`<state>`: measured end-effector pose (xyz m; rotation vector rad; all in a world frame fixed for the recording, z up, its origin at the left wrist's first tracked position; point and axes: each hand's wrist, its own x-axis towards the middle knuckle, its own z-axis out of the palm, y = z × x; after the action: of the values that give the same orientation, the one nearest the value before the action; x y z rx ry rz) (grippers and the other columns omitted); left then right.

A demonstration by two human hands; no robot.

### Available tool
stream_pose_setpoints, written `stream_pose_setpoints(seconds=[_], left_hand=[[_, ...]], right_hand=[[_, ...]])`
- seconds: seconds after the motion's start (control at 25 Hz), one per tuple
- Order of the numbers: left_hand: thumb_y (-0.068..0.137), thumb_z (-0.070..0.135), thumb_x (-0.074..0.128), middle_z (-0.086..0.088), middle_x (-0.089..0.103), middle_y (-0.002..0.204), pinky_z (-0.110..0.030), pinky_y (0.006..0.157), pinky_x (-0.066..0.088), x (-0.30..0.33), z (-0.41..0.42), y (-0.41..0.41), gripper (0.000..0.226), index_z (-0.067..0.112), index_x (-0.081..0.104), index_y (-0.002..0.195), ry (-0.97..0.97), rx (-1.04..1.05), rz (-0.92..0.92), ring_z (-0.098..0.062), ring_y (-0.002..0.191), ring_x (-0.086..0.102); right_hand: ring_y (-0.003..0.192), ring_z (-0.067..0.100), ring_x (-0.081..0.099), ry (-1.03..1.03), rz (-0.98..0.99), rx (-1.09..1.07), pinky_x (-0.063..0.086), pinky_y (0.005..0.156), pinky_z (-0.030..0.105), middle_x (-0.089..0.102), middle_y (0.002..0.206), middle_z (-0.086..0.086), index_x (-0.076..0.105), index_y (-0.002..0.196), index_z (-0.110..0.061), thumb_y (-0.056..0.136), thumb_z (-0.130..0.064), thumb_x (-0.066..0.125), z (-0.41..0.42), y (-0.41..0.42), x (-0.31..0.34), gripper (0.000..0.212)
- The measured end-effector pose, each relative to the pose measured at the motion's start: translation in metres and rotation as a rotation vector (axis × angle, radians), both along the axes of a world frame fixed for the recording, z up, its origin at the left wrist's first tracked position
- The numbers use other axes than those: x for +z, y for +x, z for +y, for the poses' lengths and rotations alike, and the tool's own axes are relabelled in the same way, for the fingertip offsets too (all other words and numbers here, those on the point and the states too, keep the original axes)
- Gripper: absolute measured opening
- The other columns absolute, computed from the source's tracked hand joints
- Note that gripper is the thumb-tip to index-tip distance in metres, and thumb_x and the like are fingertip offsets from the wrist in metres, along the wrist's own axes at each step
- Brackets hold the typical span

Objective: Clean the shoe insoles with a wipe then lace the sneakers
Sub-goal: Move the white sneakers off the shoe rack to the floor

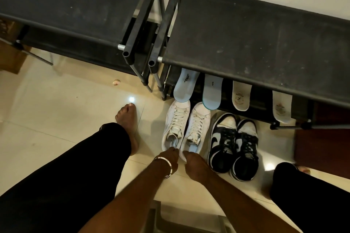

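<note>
A pair of white laced sneakers stands on the tiled floor, the left one (177, 123) beside the right one (198, 125). My left hand (170, 158), with a metal bangle on its wrist, grips the heel of the left white sneaker. My right hand (193, 165) curls over the heel of the right one. To the right stands a pair of black-and-white sneakers (233, 143). Two light blue insoles (184, 86) (212, 91) and two cream insoles (241, 98) (282, 108) lean against the lower shelf of the rack. No wipe is in view.
Two black fabric shoe racks (255, 39) (66, 2) stand against the wall. My bare foot (126, 119) and black-trousered legs flank the shoes. A grey stool (157, 219) is under me. A cardboard box (9, 56) sits far left.
</note>
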<state>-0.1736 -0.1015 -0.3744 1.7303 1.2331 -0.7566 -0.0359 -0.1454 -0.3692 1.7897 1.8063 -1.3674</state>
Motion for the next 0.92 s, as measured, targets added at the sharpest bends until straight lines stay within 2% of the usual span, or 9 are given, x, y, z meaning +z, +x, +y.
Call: stream_pose_setpoints(seconds=[0.12,0.2,0.28,0.36,0.52,0.76,0.92], left_hand=[[0.093,0.019,0.053,-0.014,0.043,0.14,-0.039,0.098,0.045,0.031,0.008,0.007,0.042,0.01,0.044,0.134,0.1,0.041,-0.046,-0.035,0.122,0.053],[0.093,0.021,0.053,-0.014,0.04,0.144,-0.038,0.102,0.043,0.059,0.013,0.014,0.047,0.012,0.043,0.138,0.176,0.063,-0.089,-0.034,0.126,0.05],[0.094,0.021,0.052,-0.013,0.042,0.145,-0.036,0.105,0.04,0.09,0.015,0.022,0.05,0.015,0.042,0.143,0.232,0.074,-0.142,-0.032,0.129,0.047],[0.094,0.019,0.052,-0.011,0.045,0.144,-0.034,0.105,0.04,0.121,0.015,0.029,0.049,0.015,0.044,0.142,0.267,0.086,-0.186,-0.031,0.128,0.049],[0.095,0.021,0.052,-0.012,0.047,0.141,-0.033,0.104,0.039,0.186,0.008,0.041,0.045,0.014,0.046,0.139,0.373,0.059,-0.244,-0.031,0.126,0.049],[0.096,0.025,0.052,-0.007,0.047,0.143,-0.028,0.103,0.035,0.253,-0.016,0.052,0.046,0.017,0.044,0.141,0.495,0.053,-0.307,-0.024,0.129,0.047],[0.095,0.028,0.054,-0.005,0.049,0.139,-0.028,0.1,0.039,0.291,-0.037,0.054,0.045,0.018,0.046,0.138,0.56,0.025,-0.314,-0.023,0.125,0.049]], right_hand=[[0.129,0.025,0.049,0.066,-0.017,-0.037,0.034,0.106,0.027,0.052,0.14,0.011,0.046,0.142,-0.008,0.097,-0.012,0.049,0.0,0.01,0.032,0.046],[0.125,0.027,0.053,0.123,-0.026,-0.078,0.04,0.104,0.03,0.057,0.135,0.011,0.053,0.136,-0.01,0.093,-0.012,0.05,0.0,0.023,0.056,0.043],[0.115,0.028,0.06,0.153,-0.041,-0.126,0.048,0.097,0.034,0.064,0.125,0.01,0.06,0.125,-0.014,0.089,-0.012,0.048,0.0,0.039,0.076,0.039],[0.109,0.03,0.063,0.175,-0.093,-0.108,0.051,0.092,0.034,0.066,0.119,0.011,0.062,0.117,-0.014,0.088,-0.016,0.045,0.001,0.052,0.102,0.033],[0.115,0.03,0.06,0.272,-0.176,-0.114,0.048,0.097,0.036,0.064,0.123,0.01,0.061,0.121,-0.015,0.094,-0.021,0.046,-0.009,0.065,0.169,0.031],[0.108,0.027,0.062,0.395,-0.197,-0.136,0.051,0.09,0.036,0.067,0.112,0.008,0.062,0.11,-0.016,0.093,-0.025,0.048,-0.034,0.078,0.234,0.024],[0.111,0.026,0.062,0.485,-0.241,-0.154,0.051,0.092,0.037,0.067,0.117,0.006,0.064,0.118,-0.019,0.094,-0.028,0.051,-0.054,0.087,0.281,0.028]])
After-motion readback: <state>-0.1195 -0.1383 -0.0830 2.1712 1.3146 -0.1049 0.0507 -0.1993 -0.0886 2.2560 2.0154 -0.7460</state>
